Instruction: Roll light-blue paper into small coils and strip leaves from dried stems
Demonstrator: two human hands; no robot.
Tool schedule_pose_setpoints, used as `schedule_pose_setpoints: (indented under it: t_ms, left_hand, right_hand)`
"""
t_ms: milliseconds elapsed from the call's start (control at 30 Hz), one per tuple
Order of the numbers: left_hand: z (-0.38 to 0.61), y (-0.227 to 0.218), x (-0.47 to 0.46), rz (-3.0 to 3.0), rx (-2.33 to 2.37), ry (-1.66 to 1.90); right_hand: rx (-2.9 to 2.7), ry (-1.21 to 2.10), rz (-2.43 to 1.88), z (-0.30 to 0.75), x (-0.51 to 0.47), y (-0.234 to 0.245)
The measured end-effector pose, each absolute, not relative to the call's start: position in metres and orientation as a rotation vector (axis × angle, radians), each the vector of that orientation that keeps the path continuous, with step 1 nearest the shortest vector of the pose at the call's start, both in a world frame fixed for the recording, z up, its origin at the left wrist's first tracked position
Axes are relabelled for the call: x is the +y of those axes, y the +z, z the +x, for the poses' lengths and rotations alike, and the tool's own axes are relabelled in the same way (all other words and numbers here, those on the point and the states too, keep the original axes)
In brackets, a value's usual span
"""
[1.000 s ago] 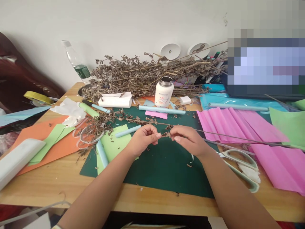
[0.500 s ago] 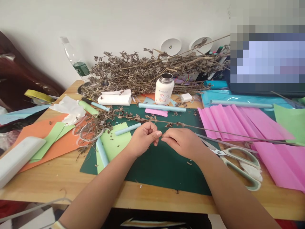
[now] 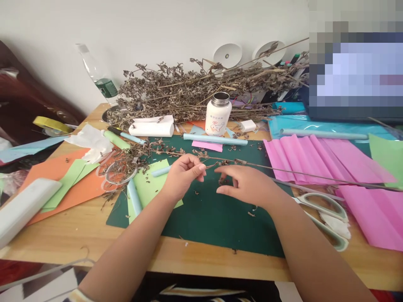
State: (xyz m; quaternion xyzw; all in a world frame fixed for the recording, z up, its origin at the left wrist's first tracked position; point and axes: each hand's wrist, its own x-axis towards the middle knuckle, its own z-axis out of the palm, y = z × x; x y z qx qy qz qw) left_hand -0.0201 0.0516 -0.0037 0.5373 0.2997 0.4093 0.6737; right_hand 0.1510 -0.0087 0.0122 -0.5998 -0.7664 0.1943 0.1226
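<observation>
My left hand (image 3: pixel 184 174) is pinched over the green cutting mat (image 3: pixel 201 222), with a short dried twig (image 3: pixel 210 166) poking out past its thumb. To its right, my right hand (image 3: pixel 245 184) has thumb and forefinger apart. A dark leaf crumb shows in that gap; whether it touches the fingers I cannot tell. Just behind both hands a long dried plant stem (image 3: pixel 277 168) lies across the mat, its leafy end at the left. Partly under my right forearm are scissors (image 3: pixel 324 205) with pale handles. A light green paper sheet (image 3: pixel 149 184) lies beside my left forearm.
A white open-mouthed bottle (image 3: pixel 218 115) stands behind the mat, before a heap of dried plants (image 3: pixel 176 92). Pink crepe paper (image 3: pixel 305 161) lies at right. Blue paper tubes (image 3: pixel 215 139) and leaf crumbs are scattered about. A white case (image 3: pixel 30 209) sits on the left.
My hands have moved apart. The right thumb and forefinger have opened, and the short twig in my left hand now shows. The view has shifted slightly.
</observation>
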Motion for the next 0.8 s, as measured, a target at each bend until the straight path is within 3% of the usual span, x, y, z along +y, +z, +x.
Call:
schedule_pose_setpoints:
  t_ms: [300,500,700,800]
  left_hand:
    - [-0.016,-0.009,0.041,1.419,0.583,0.63]
    - [-0.019,-0.003,0.038,1.645,0.604,0.62]
    - [-0.034,0.004,0.056,1.363,0.716,1.16]
    - [-0.038,0.005,0.059,1.496,0.727,1.092]
  right_hand:
    - [-2.282,0.183,-1.456,0.137,-0.01,0.007]
    - [-2.371,-0.118,-1.31,0.137,-0.009,0.006]
    - [-2.333,-0.042,-1.35,0.148,-0.01,0.012]
    - [-2.3,0.031,-1.349,0.146,-0.011,0.012]
